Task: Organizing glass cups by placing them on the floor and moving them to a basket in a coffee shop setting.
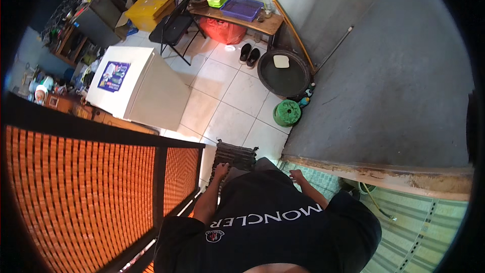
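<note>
My left hand (222,169) hangs low in front of my left thigh, its fingers curled with nothing visible in them. Beyond and beside it lies a dark ribbed floor mat (237,155), partly hidden by my legs. On the other side, my right hand (297,177) is held beside my hip over patterned green floor tiles (322,182). Its fingers are also curled, and no object shows in it. Both hands are apart from anything around them.
An orange woven partition (87,197) runs along my left; a grey wall (379,94) borders my right. Ahead stand a white refrigerator (151,83), a black folding chair (175,30), a wooden bench (261,24), a black round tub (284,77) and a green upturned bucket (287,113). Black shoes (249,56) sit on white tiles.
</note>
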Demonstrator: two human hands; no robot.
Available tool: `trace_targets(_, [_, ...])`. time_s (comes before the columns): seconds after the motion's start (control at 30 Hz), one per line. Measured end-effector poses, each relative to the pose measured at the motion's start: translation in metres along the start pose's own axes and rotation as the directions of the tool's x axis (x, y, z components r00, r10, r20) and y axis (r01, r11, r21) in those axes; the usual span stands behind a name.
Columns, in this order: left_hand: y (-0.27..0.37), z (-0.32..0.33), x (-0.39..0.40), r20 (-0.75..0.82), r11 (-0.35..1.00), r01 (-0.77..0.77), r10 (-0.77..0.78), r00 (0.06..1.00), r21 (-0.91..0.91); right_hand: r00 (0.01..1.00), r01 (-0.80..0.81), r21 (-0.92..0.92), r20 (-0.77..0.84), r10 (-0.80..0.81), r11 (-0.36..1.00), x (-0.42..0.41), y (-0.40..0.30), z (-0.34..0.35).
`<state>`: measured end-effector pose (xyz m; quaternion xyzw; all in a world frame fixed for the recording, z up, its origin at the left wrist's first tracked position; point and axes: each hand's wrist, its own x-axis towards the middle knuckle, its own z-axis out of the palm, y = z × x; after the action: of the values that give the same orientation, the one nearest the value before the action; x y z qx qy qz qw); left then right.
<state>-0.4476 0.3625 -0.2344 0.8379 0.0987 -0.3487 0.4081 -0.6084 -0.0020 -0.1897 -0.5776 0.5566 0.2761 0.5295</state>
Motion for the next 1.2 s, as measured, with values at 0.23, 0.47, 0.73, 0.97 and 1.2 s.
trace_targets(0.23, [0.03,-0.056,0.019,0.009,0.996,0.057,-0.058,0.998,0.067,0.993,-0.099,0.176,-0.05,0.11,0.979,0.004,0.02,0.026])
trace_targets(0.47, [0.043,-0.052,0.04,0.064,0.994,0.107,-0.108,0.992,0.016,1.0,-0.025,0.159,0.01,0.023,0.987,0.014,-0.064,0.022])
trace_targets(0.73, [0.116,-0.013,0.126,0.235,0.97,-0.17,0.127,0.964,0.173,0.99,0.098,0.226,0.08,-0.119,0.969,0.069,-0.174,-0.027])
trace_targets(0.97, [0.291,0.001,0.193,0.071,0.969,-0.242,0.245,0.967,-0.05,0.916,0.277,0.448,0.145,-0.374,0.85,0.153,-0.258,-0.081])
trace_targets(1.2, [0.303,0.001,0.232,0.312,0.941,-0.334,0.301,0.901,0.058,0.942,0.333,0.549,-0.151,-0.3,0.767,0.094,-0.275,-0.059])
